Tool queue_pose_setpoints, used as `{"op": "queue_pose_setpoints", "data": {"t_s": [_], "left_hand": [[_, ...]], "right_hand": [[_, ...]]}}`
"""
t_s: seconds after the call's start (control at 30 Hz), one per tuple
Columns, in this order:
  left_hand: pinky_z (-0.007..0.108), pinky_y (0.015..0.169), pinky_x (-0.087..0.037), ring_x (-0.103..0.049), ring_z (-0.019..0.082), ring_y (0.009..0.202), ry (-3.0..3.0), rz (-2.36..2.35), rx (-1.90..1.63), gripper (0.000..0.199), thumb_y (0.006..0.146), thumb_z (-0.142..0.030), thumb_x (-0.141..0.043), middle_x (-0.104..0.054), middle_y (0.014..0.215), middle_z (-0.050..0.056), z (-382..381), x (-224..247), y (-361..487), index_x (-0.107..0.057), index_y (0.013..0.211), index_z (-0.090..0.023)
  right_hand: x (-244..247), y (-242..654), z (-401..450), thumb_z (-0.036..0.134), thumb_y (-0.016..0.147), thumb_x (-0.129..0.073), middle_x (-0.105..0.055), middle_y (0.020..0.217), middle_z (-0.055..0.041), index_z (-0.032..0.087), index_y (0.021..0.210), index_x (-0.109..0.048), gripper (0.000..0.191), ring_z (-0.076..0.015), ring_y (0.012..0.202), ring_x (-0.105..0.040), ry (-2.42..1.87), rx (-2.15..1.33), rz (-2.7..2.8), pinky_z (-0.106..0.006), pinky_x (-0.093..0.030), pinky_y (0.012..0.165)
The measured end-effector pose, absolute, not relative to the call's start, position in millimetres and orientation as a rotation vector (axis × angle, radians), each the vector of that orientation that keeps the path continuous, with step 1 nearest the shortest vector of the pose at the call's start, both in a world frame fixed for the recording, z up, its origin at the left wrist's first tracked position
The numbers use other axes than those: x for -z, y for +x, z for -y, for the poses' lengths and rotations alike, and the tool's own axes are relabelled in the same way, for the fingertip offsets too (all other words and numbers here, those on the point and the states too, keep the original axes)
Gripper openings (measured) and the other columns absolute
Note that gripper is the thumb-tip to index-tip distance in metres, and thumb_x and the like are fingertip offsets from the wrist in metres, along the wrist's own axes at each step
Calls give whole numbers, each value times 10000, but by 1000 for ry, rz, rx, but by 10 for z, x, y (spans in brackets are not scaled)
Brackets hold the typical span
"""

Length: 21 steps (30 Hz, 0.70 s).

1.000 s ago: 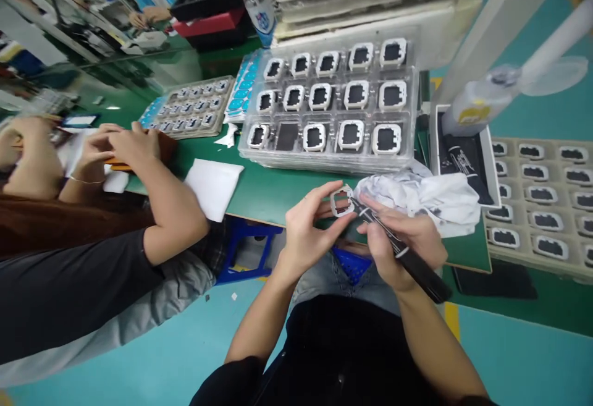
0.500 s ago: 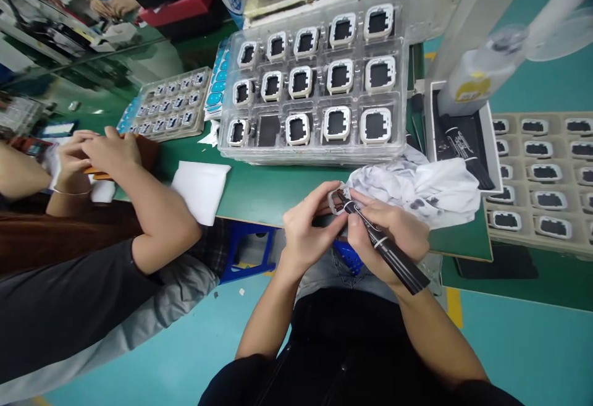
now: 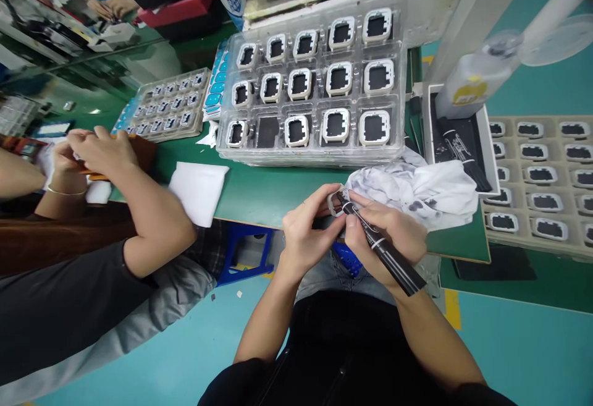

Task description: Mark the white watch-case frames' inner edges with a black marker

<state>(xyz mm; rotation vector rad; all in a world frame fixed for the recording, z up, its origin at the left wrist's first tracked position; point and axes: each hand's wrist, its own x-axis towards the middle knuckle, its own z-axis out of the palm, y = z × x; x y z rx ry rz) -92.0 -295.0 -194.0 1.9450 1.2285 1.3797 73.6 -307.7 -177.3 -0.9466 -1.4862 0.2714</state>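
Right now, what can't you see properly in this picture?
Head view only:
- The small frame: mostly covered by the left hand and right hand.
- The pen tip: hidden where it meets the frame.
- Bottle label: blurred.
- Right-hand tray: cut off by the edge.

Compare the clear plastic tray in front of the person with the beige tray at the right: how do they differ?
The clear plastic tray holds white square frames, standing on the green table; one pocket lacks a frame. The beige tray is opaque, lies lower beyond the table's edge, and holds flatter, dark-centred parts. Both keep parts in rows of pockets.
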Motion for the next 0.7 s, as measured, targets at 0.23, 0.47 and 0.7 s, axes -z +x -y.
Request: {"op": "queue_pose_setpoints", "data": {"t_s": [0.23, 0.47, 0.7], "left_hand": [[249, 964, -762, -909, 188, 1030, 2002, -1285, -1359, 409, 1044, -247, -830, -892, 1311, 74, 2953, 1935, -920, -768, 1447, -216], [246, 983, -754, -912, 197, 1047, 1957, -1222, -1367, 437, 1029, -227, -846, -891, 1315, 80, 2934, 1950, -937, -761, 1457, -215], [315, 985, -778, -921, 238, 1024, 1744, -1184, -1330, 513, 991, -410, -938, -910, 1206, 76, 2929, 1979, -879, -769, 1429, -204]], "right_hand": [[1795, 718, 3064, 103, 983, -804, -892, 1045, -8, 284, 1151, -750, 253, -309, 1030, -910, -944, -254, 1467, -401, -818, 910], [1786, 756, 3075, 80, 989, -807, -901, 1075, -37, 246, 1143, -741, 237, -301, 1052, -908, -949, -250, 1504, -380, -804, 934], [1762, 835, 3138, 187, 1001, -861, -907, 1097, -49, 243, 1080, -809, 109, -295, 898, -909, -1048, -284, 1401, -370, -783, 831]]}}
